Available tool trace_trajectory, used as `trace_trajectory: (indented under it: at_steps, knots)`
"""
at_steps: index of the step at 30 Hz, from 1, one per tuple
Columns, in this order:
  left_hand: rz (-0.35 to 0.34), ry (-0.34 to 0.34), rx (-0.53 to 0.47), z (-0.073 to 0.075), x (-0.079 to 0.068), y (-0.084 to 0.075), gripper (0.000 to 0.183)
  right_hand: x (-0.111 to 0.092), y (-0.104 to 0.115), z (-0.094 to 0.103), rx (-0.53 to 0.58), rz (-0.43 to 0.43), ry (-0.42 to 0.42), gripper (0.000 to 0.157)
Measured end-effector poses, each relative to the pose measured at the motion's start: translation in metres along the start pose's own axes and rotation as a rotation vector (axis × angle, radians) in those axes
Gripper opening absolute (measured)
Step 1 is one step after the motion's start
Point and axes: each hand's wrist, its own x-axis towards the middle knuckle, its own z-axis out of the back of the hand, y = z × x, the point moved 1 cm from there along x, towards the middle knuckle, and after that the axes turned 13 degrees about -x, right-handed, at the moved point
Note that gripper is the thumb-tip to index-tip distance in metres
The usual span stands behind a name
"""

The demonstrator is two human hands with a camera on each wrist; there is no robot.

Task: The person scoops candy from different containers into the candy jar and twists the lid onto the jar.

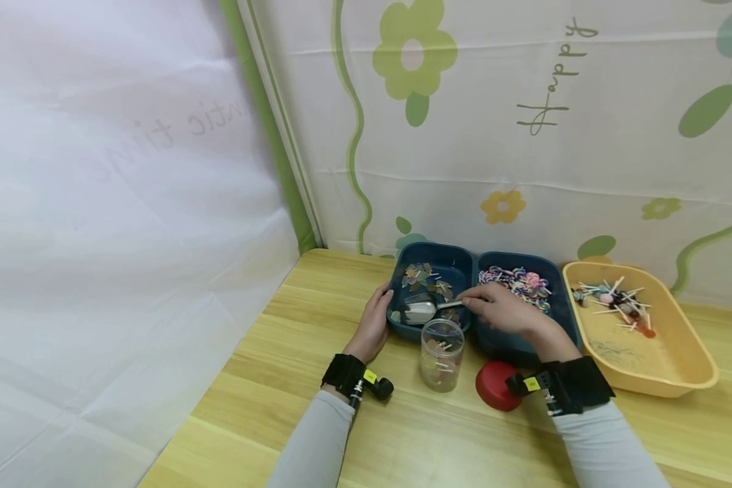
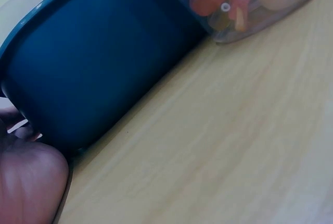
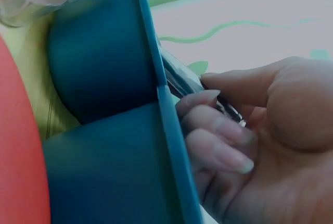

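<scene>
My right hand pinches the handle of a metal scoop between thumb and fingers. The scoop's bowl lies low inside the left dark blue bin, beside small lollipops with short white sticks. In the right wrist view the scoop handle passes between thumb and curled fingers, just beyond the bin's rim. My left hand holds the left wall of that bin, fingers at its rim. Directly in front of the bin stands a clear jar, without a lid on it, partly filled with lollipops.
A red lid lies on the wooden table right of the jar, under my right wrist. A second blue bin holds colourful swirled candies. Farther right, a yellow tray contains more lollipops. A printed curtain hangs behind.
</scene>
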Motion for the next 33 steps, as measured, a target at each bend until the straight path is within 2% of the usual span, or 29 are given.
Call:
trace_trajectory:
  at_steps: [2, 5, 14, 24, 33]
  knots:
    - [-0.002, 0.003, 0.0, 0.0, 0.0003, 0.0002, 0.049, -0.0003, -0.0022, 0.0005, 0.102, -0.02, 0.048, 0.041]
    - [-0.003, 0.007, 0.0, 0.0001, 0.0003, 0.0004, 0.049, 0.0, -0.0036, 0.0008, 0.194, -0.022, 0.085, 0.04]
    - [0.0, -0.004, -0.008, -0.0011, 0.0008, -0.0009, 0.05, -0.002, -0.0101, 0.0059, 0.317, -0.011, 0.082, 0.038]
    - [-0.002, -0.036, 0.003, -0.001, 0.0006, -0.0001, 0.047, -0.0034, -0.0099, 0.0083, 0.36, -0.013, -0.016, 0.041]
    - [0.002, -0.028, 0.004, -0.0013, 0.0014, -0.0002, 0.049, -0.0036, -0.0103, 0.0082, 0.372, -0.003, 0.012, 0.041]
